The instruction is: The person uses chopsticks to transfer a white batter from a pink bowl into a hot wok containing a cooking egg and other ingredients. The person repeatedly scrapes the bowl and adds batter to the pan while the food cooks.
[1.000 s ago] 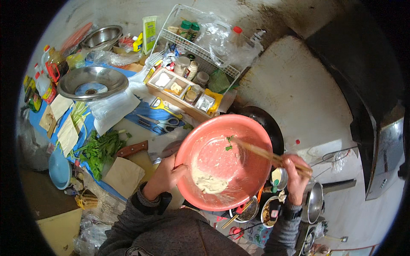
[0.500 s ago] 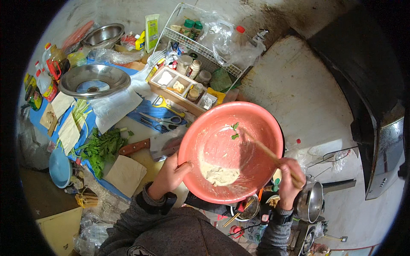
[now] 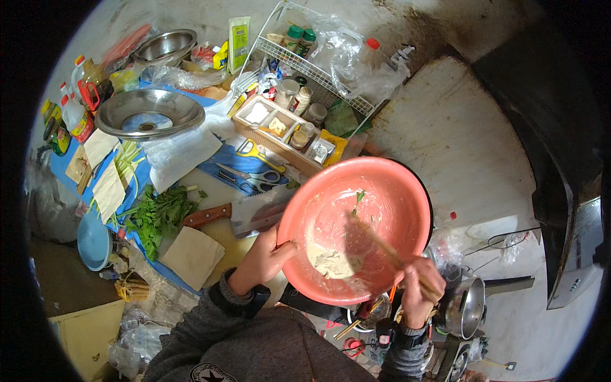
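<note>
A pink plastic bowl (image 3: 318, 197) is held up tilted in front of me, with pale batter (image 3: 337, 262) pooled low inside and smears up its wall. My left hand (image 3: 262, 262) grips the left rim, thumb inside. In my right hand (image 3: 421, 286), closed near the right rim, are wooden chopsticks (image 3: 382, 247) that slant into the bowl. Their tips reach the bowl's middle, just below a small green leaf (image 3: 360, 198) stuck to the inner wall. Whether one or two sticks are held is hard to tell.
Left of the bowl lie a cleaver (image 3: 207, 216), leafy celery (image 3: 159, 223), scissors (image 3: 258, 181) and a steel basin (image 3: 149, 111). Behind are a seasoning box (image 3: 277, 130) and a wire rack (image 3: 305, 67). A steel pan (image 3: 466, 309) stands at lower right.
The chopsticks' tips have moved down and left inside the bowl, and the leaf has shifted and folded. My right hand is lower. The whole view has slid slightly right.
</note>
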A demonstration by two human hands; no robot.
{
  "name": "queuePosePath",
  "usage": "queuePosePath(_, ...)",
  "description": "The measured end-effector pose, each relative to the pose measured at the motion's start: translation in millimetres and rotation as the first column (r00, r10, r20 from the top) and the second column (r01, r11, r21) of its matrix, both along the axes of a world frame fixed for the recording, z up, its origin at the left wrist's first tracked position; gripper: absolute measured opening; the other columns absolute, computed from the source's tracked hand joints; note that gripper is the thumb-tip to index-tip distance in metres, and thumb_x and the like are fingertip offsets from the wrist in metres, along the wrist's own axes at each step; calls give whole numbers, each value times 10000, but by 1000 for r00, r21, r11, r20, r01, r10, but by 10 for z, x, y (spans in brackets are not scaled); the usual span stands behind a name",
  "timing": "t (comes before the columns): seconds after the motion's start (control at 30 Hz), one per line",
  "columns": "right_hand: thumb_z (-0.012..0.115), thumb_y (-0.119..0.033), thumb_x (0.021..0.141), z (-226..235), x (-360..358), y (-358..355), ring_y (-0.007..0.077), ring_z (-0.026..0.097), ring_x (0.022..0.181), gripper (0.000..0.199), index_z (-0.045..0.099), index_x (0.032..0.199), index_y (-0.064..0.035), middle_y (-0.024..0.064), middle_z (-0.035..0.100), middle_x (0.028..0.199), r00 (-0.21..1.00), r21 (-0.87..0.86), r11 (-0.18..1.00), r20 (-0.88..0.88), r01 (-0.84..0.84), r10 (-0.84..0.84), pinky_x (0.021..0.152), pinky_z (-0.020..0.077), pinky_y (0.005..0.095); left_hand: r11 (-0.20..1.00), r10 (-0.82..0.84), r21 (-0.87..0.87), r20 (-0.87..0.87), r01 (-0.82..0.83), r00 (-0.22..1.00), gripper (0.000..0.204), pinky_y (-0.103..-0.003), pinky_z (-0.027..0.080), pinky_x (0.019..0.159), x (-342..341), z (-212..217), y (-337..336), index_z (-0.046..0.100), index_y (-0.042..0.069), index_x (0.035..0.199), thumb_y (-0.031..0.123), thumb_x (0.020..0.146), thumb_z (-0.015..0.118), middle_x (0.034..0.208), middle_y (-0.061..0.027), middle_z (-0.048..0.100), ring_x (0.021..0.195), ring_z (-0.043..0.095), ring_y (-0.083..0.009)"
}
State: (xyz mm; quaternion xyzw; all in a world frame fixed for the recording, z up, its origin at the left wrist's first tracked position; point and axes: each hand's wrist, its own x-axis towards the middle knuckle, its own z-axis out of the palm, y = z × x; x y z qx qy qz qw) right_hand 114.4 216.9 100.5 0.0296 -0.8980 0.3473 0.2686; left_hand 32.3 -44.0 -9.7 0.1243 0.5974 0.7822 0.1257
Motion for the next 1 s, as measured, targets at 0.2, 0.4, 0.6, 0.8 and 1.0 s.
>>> queuePosePath(0.2, 634, -16, 812, -12, -5, 33, 220, 630, 725, 69, 650, 795, 49, 131, 657, 791, 988, -171, 984, -134, 53, -77, 680, 505, 327, 999, -18, -39, 48, 20, 999, 232, -278, 453, 769, -18, -14, -10, 558, -27, 1100, 71, 890, 537, 927, -46, 623, 854, 562, -109)
queuePosePath(0.4, 709, 9, 758, -188, 318, -215, 239, 646, 689, 68, 672, 799, 49, 139, 664, 787, 965, 38, 995, 249, -91, 79, 647, 511, 303, 993, 46, -112, 21, -43, 999, 241, -292, 453, 775, 16, 88, 26, 546, -36, 1100, 83, 891, 536, 937, -61, 620, 848, 554, -116)
queuePosePath(0.6, 625, -37, 842, -226, 376, -175, 196, 604, 699, 107, 658, 830, 64, 116, 647, 787, 969, -228, 942, 11, 244, -249, 642, 477, 310, 993, 98, -63, 1, -98, 995, 366, -284, 459, 764, -5, 17, 102, 477, -35, 1220, 65, 875, 544, 955, -80, 608, 843, 535, -110)
queuePosePath(0.8, 640, -30, 822, -387, 468, -256, 217, 621, 718, 102, 650, 820, 72, 134, 668, 814, 992, -245, 964, 95, 105, -84, 680, 491, 320, 989, 128, -72, 9, -127, 992, 416, -277, 458, 745, 28, -4, 114, 452, -38, 1262, 63, 868, 541, 936, -84, 602, 821, 524, -104)
queuePosePath(1.0, 630, -30, 828, -357, 555, -100, 211, 621, 748, 92, 653, 812, 58, 145, 666, 828, 980, -175, 964, 70, 198, -188, 706, 493, 324, 990, 134, -40, 37, -133, 990, 419, -275, 453, 761, 38, -12, 121, 454, -39, 1261, 64, 866, 548, 913, -83, 602, 822, 523, -102)
